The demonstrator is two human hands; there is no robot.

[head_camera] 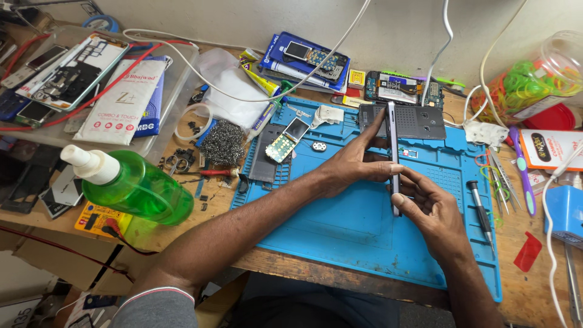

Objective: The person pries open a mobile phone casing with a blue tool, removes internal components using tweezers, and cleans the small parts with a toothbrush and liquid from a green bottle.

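A: Two hands on it? Where's the phone?

B: Yep, edge-on over the blue mat, mid worktop. Your left hand & right hand both grip it. Screwdriver just right; green bottle far left.

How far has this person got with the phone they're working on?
Already done, it seems: a dark back cover lies off on the blue mat, with a small tray beside it. In hand: the left hand and right hand hold the phone on edge between them. Left: a screwdriver and tweezers lie untouched to the right; whether the phone is being opened or closed, I cannot tell.
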